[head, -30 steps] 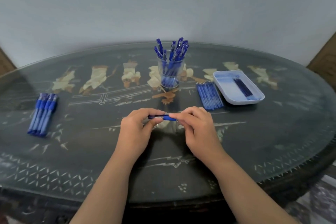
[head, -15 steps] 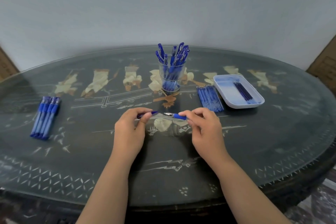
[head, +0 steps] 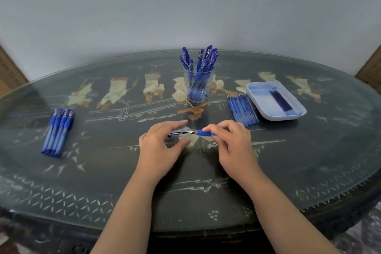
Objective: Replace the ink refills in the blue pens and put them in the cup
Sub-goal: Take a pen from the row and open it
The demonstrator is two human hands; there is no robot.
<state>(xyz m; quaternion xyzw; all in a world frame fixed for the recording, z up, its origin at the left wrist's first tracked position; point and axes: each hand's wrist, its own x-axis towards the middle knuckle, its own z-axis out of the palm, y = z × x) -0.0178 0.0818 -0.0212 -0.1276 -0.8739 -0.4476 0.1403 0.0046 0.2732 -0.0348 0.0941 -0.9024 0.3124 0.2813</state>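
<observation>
Up back, the cup point(head: 198, 86) is stuffed with blue pens point(head: 203, 62), the tray point(head: 260, 97) has dark refills point(head: 281, 101); right hand point(head: 235, 146) pinches a pen point(head: 204, 133) by its grip, left hand point(head: 160, 150) spread loose.

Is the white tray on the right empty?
No, the tray holds a few dark refills lying side by side in it.
</observation>
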